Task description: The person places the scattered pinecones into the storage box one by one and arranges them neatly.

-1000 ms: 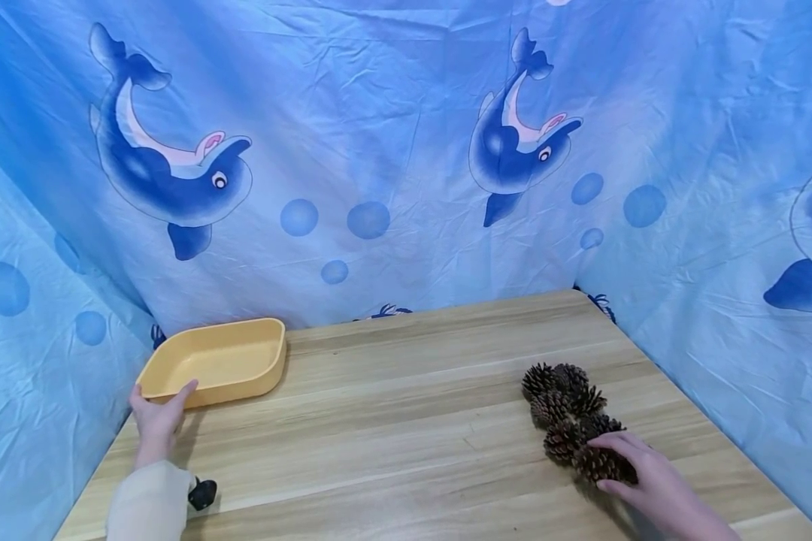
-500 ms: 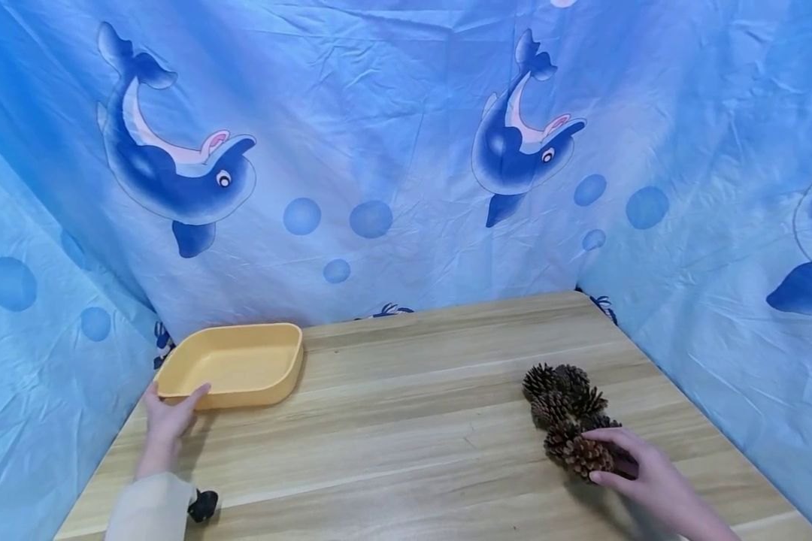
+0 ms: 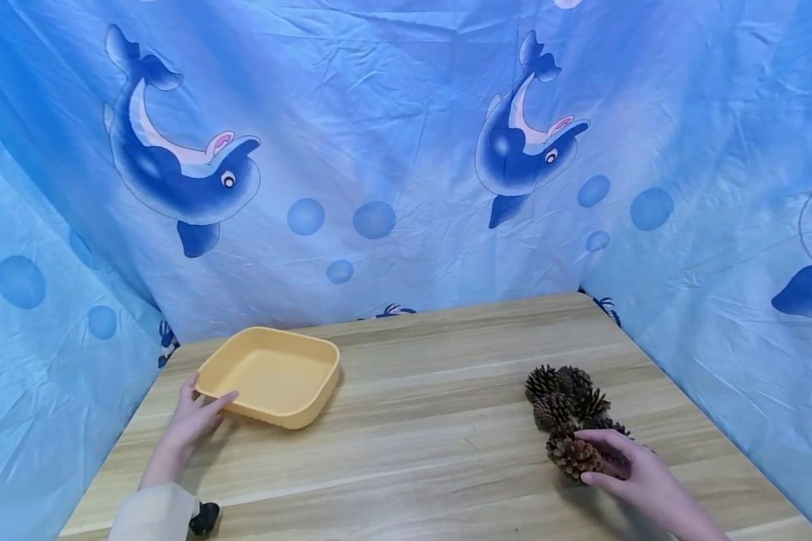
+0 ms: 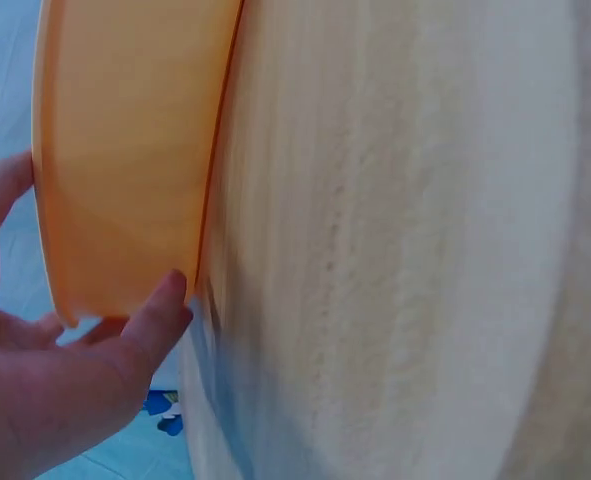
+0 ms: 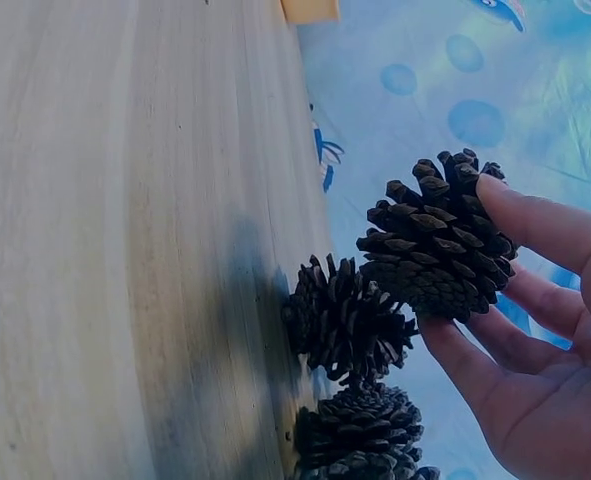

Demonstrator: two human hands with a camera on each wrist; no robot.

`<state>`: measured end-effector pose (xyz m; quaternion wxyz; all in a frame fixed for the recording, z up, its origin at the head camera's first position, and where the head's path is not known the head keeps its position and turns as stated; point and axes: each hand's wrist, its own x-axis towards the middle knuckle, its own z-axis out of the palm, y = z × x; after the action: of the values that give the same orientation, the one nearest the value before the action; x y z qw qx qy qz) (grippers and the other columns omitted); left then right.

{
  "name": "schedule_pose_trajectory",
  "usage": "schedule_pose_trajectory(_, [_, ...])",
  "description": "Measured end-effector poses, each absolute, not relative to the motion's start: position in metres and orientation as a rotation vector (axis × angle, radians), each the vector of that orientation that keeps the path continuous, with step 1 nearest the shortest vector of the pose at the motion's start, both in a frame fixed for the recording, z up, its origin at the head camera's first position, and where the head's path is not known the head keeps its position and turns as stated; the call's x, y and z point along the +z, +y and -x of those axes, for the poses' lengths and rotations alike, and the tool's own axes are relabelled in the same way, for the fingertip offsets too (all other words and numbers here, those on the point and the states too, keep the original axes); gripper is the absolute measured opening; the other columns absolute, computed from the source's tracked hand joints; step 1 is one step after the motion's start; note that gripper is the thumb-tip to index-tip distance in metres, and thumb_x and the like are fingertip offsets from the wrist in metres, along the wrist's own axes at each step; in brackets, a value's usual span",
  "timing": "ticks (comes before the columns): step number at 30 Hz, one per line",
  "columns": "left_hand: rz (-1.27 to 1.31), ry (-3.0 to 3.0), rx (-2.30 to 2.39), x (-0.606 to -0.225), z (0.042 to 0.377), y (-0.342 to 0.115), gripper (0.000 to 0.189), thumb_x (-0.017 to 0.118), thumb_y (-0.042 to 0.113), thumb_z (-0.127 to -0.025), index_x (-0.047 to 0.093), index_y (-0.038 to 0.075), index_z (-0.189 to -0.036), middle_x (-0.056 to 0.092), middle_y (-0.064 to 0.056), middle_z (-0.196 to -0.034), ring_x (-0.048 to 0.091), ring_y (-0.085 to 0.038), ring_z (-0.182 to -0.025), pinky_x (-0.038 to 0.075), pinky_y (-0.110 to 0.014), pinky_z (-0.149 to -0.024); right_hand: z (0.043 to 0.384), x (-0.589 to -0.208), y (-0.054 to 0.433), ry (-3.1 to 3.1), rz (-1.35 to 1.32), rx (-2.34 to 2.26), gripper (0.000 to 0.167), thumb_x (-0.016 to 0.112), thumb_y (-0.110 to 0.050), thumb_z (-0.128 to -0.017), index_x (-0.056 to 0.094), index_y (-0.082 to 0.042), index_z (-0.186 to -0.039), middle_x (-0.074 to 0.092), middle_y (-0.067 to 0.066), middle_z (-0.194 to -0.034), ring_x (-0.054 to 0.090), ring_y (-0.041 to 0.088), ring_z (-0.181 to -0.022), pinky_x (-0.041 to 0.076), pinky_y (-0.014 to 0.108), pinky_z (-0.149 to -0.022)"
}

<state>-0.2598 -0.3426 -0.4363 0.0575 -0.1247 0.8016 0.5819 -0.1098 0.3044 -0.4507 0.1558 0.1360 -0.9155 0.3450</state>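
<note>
At the table's left side, my left hand (image 3: 192, 421) holds the near left corner of a shallow yellow tray (image 3: 321, 406); its inside looks bare. The left wrist view shows the thumb and fingers curled about the end of that tray (image 4: 135, 170). My right hand (image 3: 636, 477) pinches a brown pine cone (image 3: 577, 457) between thumb and fingers. In the right wrist view this pine cone (image 5: 440, 240) is raised off the table, above other pine cones (image 5: 350, 320). The rest of the cluster of pine cones (image 3: 558, 394) lies just beyond my right hand.
The wooden table (image 3: 419, 421) spans the space between tray and cones. A blue dolphin-print cloth (image 3: 406, 150) hangs behind and at both sides, close to the table edges. A black object (image 3: 205, 518) sits by my left sleeve (image 3: 154, 513).
My left hand has moved the tray to the right and turned it a little. My right hand has picked a pine cone up from the cluster and shifted slightly left with it.
</note>
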Motion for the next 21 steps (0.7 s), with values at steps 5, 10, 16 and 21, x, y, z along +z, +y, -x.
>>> schedule_pose_trajectory(5, [0.193,2.395,1.734,-0.437,0.257,-0.335,0.107,0.061,0.028,-0.095,-0.03,0.014,-0.149,-0.027,-0.024,-0.157,0.007,-0.046,-0.147,0.044,-0.004,-0.079,0.109,-0.451,0.302,-2.608,-0.388,1.056,0.052,0.083,-0.014,-0.07,0.065,-0.008,-0.119,0.06,-0.026,-0.116,0.046,-0.02,-0.106,0.043,0.004,-0.084])
schedule_pose_trajectory(10, [0.055,2.37,1.733,-0.442,0.254,-0.327,0.105,0.063,0.02,-0.094,-0.026,0.014,-0.151,-0.021,-0.029,-0.157,0.009,-0.054,-0.143,0.044,-0.002,-0.079,0.108,-0.449,0.3,-2.633,-0.367,1.07,0.051,0.083,-0.017,-0.072,0.065,-0.01,-0.119,0.063,-0.021,-0.115,0.048,-0.018,-0.104,0.048,0.01,-0.081])
schedule_pose_trajectory(16, [-0.047,2.404,1.66,-0.445,0.252,-0.318,0.103,0.065,0.019,-0.093,-0.018,0.012,-0.153,-0.009,-0.032,-0.158,0.018,-0.055,-0.14,0.045,-0.005,-0.083,0.106,-0.444,0.296,-2.677,-0.324,1.064,0.052,0.083,-0.024,-0.072,0.065,-0.014,-0.12,0.066,-0.012,-0.113,0.052,-0.014,-0.099,0.052,0.017,-0.076])
schedule_pose_trajectory(21, [-0.161,2.431,1.568,-0.443,0.25,-0.311,0.099,0.063,0.018,-0.093,-0.014,0.01,-0.154,-0.003,-0.034,-0.157,0.019,-0.057,-0.139,0.049,-0.026,-0.101,0.106,-0.444,0.296,-2.691,-0.323,1.091,0.05,0.082,-0.023,-0.074,0.065,-0.014,-0.12,0.065,-0.015,-0.113,0.052,-0.015,-0.102,0.053,0.017,-0.078])
